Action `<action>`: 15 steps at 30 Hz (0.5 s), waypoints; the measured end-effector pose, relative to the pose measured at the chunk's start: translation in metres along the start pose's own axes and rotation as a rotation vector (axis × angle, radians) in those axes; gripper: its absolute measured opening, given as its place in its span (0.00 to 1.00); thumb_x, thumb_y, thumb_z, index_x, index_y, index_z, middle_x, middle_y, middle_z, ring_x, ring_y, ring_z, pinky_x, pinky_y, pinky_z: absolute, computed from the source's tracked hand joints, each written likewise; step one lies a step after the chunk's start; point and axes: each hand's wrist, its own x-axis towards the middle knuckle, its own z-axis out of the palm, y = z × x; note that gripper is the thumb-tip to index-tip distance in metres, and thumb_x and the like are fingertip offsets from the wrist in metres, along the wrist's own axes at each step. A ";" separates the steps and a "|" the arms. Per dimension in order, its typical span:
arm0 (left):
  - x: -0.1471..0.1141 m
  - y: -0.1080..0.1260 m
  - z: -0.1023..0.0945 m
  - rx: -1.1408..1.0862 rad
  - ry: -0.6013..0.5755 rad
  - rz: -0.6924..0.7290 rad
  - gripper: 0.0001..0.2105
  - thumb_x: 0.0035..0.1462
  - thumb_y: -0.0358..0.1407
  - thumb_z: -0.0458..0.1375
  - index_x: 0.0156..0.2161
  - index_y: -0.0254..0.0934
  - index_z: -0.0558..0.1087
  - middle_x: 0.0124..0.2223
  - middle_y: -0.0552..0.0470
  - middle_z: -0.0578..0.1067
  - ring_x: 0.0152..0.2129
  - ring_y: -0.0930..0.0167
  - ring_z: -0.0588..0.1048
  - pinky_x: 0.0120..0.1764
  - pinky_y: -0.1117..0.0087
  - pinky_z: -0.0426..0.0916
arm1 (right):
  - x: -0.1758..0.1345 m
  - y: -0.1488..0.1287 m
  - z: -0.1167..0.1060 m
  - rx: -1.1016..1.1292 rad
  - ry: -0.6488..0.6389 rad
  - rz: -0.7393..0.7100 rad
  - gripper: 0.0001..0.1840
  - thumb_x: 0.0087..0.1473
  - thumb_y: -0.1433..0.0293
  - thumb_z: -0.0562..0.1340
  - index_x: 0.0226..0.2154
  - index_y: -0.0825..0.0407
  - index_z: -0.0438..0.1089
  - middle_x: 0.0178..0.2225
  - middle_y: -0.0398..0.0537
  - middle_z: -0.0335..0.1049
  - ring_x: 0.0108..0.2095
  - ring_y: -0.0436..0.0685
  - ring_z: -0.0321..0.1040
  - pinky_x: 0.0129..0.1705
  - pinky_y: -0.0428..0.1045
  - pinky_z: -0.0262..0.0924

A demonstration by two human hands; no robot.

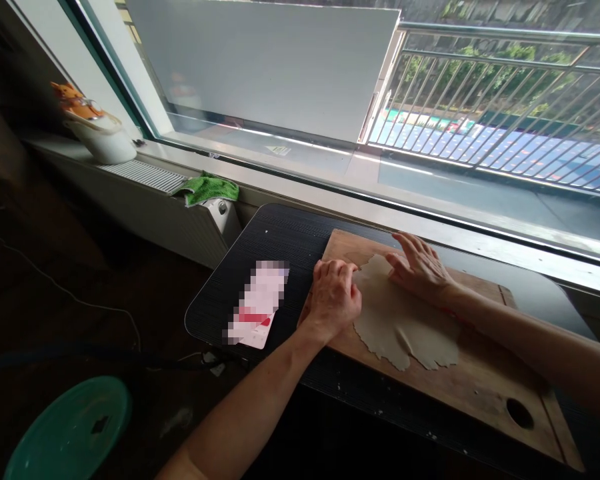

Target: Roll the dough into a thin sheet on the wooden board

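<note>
A thin, pale sheet of dough (400, 320) with a ragged edge lies flat on a wooden cutting board (480, 393). Near its lower edge the dough shows a small crease or tear. My left hand (335, 293) is closed at the dough's left edge, over the board's left side. Its fingertips are curled under, so whatever they grip is hidden. My right hand (420, 267) rests on the upper part of the dough, with its fingers stretched out and apart and nothing held in them.
The board lies on a black table (220, 293), beside a blurred pink-and-white phone-like item (257, 307). Behind runs a window sill (300, 193). At left are a radiator (180, 230) with a green cloth (210, 189), a white bucket (107, 140), and a green basin (70, 433) below.
</note>
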 end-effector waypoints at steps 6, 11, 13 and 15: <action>0.000 0.002 -0.002 -0.015 -0.004 -0.005 0.14 0.57 0.26 0.56 0.49 0.39 0.68 0.49 0.47 0.75 0.52 0.63 0.71 0.65 0.53 0.53 | -0.024 -0.020 -0.002 0.064 -0.050 -0.128 0.31 0.64 0.53 0.49 0.65 0.47 0.58 0.64 0.56 0.64 0.66 0.67 0.56 0.62 0.66 0.56; 0.001 0.000 -0.001 -0.011 0.000 -0.003 0.14 0.57 0.27 0.56 0.49 0.39 0.68 0.49 0.47 0.74 0.52 0.63 0.70 0.65 0.54 0.54 | 0.007 0.014 0.002 0.009 0.024 -0.100 0.31 0.60 0.51 0.53 0.60 0.48 0.64 0.65 0.60 0.60 0.65 0.74 0.54 0.59 0.71 0.56; 0.000 0.000 -0.001 -0.017 -0.001 0.004 0.15 0.57 0.27 0.56 0.49 0.39 0.68 0.49 0.47 0.74 0.52 0.63 0.71 0.64 0.54 0.54 | 0.003 0.011 0.003 0.012 0.001 -0.066 0.30 0.60 0.51 0.52 0.59 0.48 0.65 0.64 0.60 0.61 0.64 0.73 0.56 0.58 0.70 0.58; 0.000 0.000 -0.001 -0.024 -0.003 0.004 0.15 0.57 0.27 0.56 0.49 0.39 0.68 0.49 0.46 0.74 0.52 0.63 0.70 0.65 0.53 0.54 | -0.011 -0.002 0.004 0.048 -0.041 -0.049 0.31 0.62 0.52 0.50 0.62 0.47 0.62 0.63 0.58 0.63 0.63 0.70 0.59 0.58 0.68 0.60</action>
